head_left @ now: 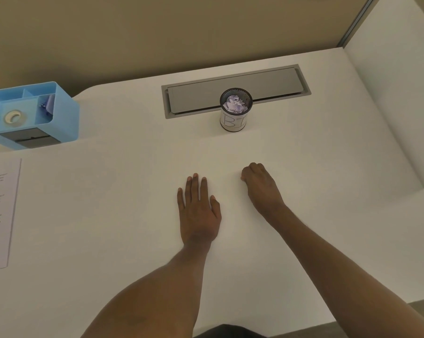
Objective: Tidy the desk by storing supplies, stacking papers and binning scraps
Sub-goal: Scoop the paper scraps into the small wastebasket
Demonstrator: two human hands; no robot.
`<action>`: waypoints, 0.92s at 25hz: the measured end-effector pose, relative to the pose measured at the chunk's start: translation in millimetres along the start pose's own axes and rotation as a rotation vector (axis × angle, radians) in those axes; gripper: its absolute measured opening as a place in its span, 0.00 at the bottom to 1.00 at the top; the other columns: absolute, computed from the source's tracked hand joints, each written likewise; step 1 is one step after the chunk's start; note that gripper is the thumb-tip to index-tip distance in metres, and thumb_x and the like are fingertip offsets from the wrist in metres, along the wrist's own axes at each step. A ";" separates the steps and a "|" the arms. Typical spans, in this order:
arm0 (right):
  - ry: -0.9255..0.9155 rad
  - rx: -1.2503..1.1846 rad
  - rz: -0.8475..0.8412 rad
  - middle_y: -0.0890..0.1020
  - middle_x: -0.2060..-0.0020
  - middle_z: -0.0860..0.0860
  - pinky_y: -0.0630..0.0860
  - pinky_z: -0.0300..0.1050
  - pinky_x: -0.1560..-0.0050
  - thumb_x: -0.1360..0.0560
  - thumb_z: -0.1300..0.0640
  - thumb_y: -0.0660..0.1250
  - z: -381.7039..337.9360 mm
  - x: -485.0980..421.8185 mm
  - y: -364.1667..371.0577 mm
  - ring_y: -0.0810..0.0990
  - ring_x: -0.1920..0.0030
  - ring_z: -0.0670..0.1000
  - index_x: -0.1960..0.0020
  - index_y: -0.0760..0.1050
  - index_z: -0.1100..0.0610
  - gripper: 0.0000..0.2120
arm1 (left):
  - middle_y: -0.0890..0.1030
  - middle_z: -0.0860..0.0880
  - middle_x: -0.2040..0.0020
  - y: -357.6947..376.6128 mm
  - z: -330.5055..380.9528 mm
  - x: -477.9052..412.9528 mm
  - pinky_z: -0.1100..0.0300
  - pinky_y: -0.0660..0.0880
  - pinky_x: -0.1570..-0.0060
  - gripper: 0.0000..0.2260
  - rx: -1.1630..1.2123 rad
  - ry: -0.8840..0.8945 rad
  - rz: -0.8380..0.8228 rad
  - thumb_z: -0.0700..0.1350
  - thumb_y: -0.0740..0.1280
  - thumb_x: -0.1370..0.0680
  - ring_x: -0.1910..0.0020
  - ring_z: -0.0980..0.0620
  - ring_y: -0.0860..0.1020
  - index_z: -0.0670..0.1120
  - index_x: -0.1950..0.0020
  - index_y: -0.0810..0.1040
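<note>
A small black mesh bin (235,123) with a white paper label stands at the back middle of the white desk (108,215). Crumpled purple paper scraps (235,105) fill its top. A blue desk organiser (67,123) sits at the back left, with a roll of tape (14,117) and small purple and dark items in its compartments. A stack of printed papers (1,211) lies at the left edge. My left hand (198,211) rests flat on the desk, fingers slightly apart and holding nothing. My right hand (262,189) rests beside it, fingers curled under; nothing shows in it.
A grey cable hatch (274,84) is set into the desk behind the bin. A tan partition wall (157,32) runs along the back and a white panel (396,81) closes the right side. The desk's front edge is near my body.
</note>
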State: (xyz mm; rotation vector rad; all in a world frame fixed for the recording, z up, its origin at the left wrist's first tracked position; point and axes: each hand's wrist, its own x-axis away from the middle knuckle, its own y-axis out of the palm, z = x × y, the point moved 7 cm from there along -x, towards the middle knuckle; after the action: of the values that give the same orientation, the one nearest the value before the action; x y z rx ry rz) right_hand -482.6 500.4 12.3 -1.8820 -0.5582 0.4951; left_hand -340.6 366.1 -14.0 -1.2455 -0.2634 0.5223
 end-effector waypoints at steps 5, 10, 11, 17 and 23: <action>0.436 -0.615 0.051 0.82 0.63 0.51 0.74 0.37 0.63 0.25 0.69 0.63 43.2 -2.8 -14.8 0.79 0.65 0.49 0.56 0.74 0.57 0.08 | 0.61 0.44 0.14 0.1 0.0 -0.7 0.42 0.53 0.15 0.25 0.010 -0.007 -0.009 0.49 0.54 0.13 0.14 0.46 0.56 0.44 0.16 0.64; 0.223 -0.461 -0.033 0.84 0.60 0.50 0.77 0.39 0.56 0.24 0.65 0.70 20.1 1.5 -11.7 0.81 0.60 0.48 0.51 0.83 0.56 0.07 | 0.61 0.44 0.14 -0.1 0.2 -0.8 0.42 0.52 0.15 0.25 0.005 -0.002 -0.013 0.49 0.54 0.13 0.14 0.46 0.56 0.44 0.16 0.64; 0.196 -0.409 -0.039 0.83 0.59 0.50 0.76 0.42 0.56 0.24 0.65 0.70 17.1 1.3 -8.6 0.80 0.60 0.49 0.51 0.84 0.57 0.06 | 0.61 0.44 0.14 0.1 0.5 -0.5 0.42 0.52 0.15 0.25 0.007 -0.003 -0.015 0.49 0.53 0.13 0.14 0.46 0.56 0.44 0.16 0.64; 0.063 -0.126 -0.085 0.75 0.61 0.51 0.73 0.47 0.61 0.24 0.66 0.67 -3.3 -6.8 -0.3 0.75 0.59 0.54 0.55 0.79 0.59 0.04 | 0.61 0.44 0.14 -0.3 0.5 -0.4 0.41 0.53 0.15 0.25 0.011 -0.003 -0.015 0.49 0.54 0.13 0.14 0.46 0.56 0.44 0.16 0.64; 0.025 -0.017 -0.073 0.71 0.57 0.52 0.72 0.47 0.62 0.30 0.73 0.64 -11.8 -2.9 0.6 0.70 0.56 0.53 0.54 0.71 0.59 0.11 | 0.62 0.44 0.14 -1.0 1.1 -0.3 0.42 0.53 0.15 0.25 0.013 -0.002 -0.008 0.49 0.55 0.13 0.14 0.46 0.56 0.43 0.16 0.65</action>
State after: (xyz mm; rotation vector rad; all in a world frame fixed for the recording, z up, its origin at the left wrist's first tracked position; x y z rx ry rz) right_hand -478.0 489.8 16.2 -1.8742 -0.6137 0.4197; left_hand -341.2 366.6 -12.7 -1.2306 -0.2662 0.5182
